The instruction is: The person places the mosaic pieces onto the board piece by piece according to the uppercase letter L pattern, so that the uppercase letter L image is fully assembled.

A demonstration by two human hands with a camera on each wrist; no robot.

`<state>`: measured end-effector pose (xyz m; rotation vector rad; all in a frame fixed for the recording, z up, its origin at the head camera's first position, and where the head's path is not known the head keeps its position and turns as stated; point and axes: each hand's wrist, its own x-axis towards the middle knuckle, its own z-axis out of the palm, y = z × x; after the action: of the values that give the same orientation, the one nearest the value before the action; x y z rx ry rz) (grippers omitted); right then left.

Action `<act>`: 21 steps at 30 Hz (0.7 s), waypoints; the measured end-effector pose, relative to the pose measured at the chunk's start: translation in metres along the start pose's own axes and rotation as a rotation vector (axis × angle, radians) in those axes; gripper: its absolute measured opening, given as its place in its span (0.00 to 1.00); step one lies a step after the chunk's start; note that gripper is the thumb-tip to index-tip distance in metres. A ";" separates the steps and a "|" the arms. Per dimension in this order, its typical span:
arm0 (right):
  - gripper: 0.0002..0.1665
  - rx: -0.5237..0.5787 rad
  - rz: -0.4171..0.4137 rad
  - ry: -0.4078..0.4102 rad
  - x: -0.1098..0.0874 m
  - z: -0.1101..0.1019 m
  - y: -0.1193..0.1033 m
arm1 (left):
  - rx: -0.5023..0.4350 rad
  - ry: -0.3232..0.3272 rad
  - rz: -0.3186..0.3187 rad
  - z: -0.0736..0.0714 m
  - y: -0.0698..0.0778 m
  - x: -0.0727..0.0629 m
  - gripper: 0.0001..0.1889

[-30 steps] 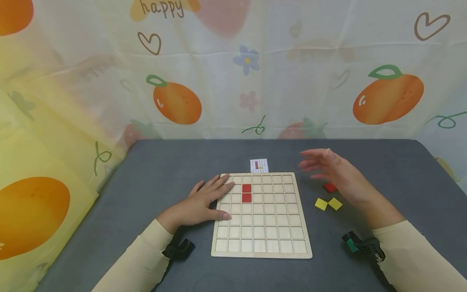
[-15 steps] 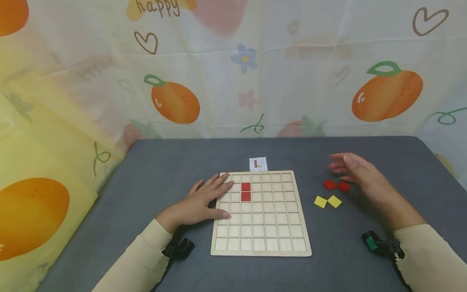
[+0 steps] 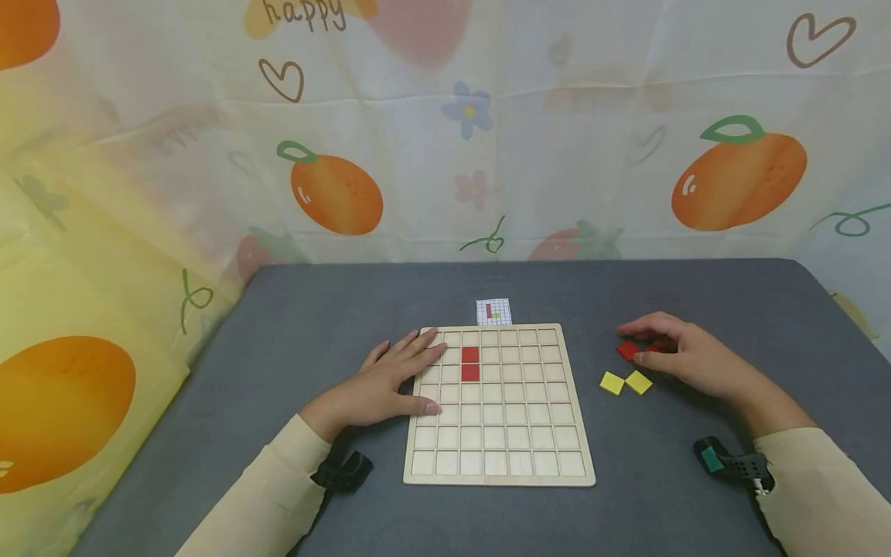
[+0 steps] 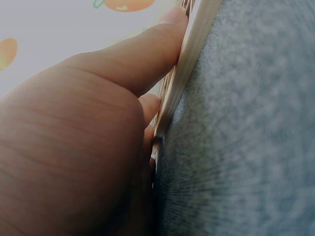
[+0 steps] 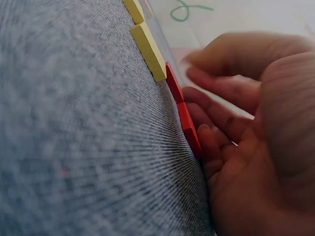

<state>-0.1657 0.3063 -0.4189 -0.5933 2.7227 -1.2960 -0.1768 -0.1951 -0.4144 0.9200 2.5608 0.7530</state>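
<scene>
The left hand lies flat, palm down, fingers straight and slightly spread, pointing far and right, its thumb stretched along the near side. The right hand sits well apart to the right, palm down, fingers curled toward the left with the fingertips bent low. Both forearms, in cream sleeves, reach in from the near edge, each with a dark wrist strap.
</scene>
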 end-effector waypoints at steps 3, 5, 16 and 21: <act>0.20 -0.037 -0.052 0.011 0.001 0.001 0.003 | 0.001 -0.001 0.013 -0.001 0.001 -0.001 0.50; 0.18 -0.053 -0.062 0.014 0.001 0.002 0.004 | -0.002 -0.001 0.016 -0.001 0.001 -0.001 0.50; 0.13 -0.043 0.069 0.031 0.003 0.006 -0.008 | 0.007 0.002 0.007 -0.001 0.000 -0.001 0.51; 0.09 -0.102 0.101 0.086 0.005 0.008 -0.012 | 0.012 0.000 0.007 0.000 0.000 0.000 0.51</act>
<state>-0.1647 0.2919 -0.4147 -0.4105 2.8608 -1.1932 -0.1766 -0.1951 -0.4141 0.9324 2.5660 0.7403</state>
